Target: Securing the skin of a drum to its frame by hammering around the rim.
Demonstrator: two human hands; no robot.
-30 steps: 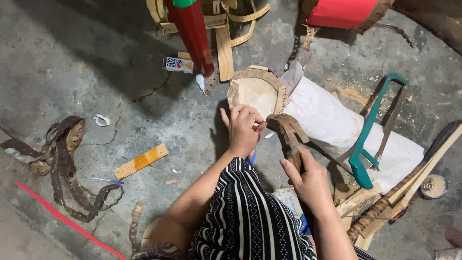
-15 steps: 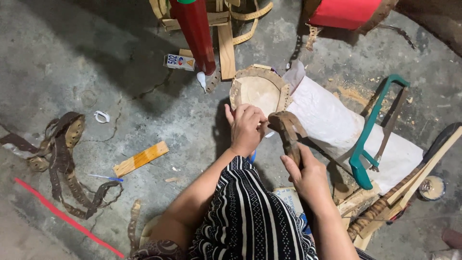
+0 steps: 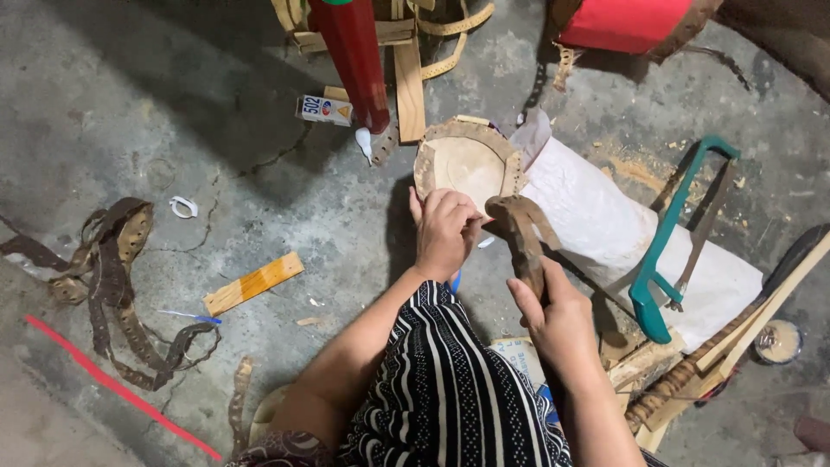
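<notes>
The right hand [image 3: 560, 322] is closed around the lower part of a brown wooden tool [image 3: 519, 238], with the fingers wrapped on its handle, and the curved upper end of the tool stands above the hand, pointing away from the person. This upper end is just beside the left hand [image 3: 445, 232], near the knuckles. The left hand lies flat with the back up and the fingers bent down, pressing at the near edge of a round pale wooden piece [image 3: 467, 160] that has a rough brown strip around its rim. What the fingertips hold under the hand is hidden, so I cannot tell if they grip something. The round piece lies on the concrete floor [image 3: 199, 112], directly beyond the left hand and touching a white sheet [image 3: 605, 233] on its right side. Both forearms reach forward from the bottom of the view, the left one straight, the right one a little bent at the wrist. A green-framed saw [image 3: 670, 251] lies on the sheet, well apart from both hands.
</notes>
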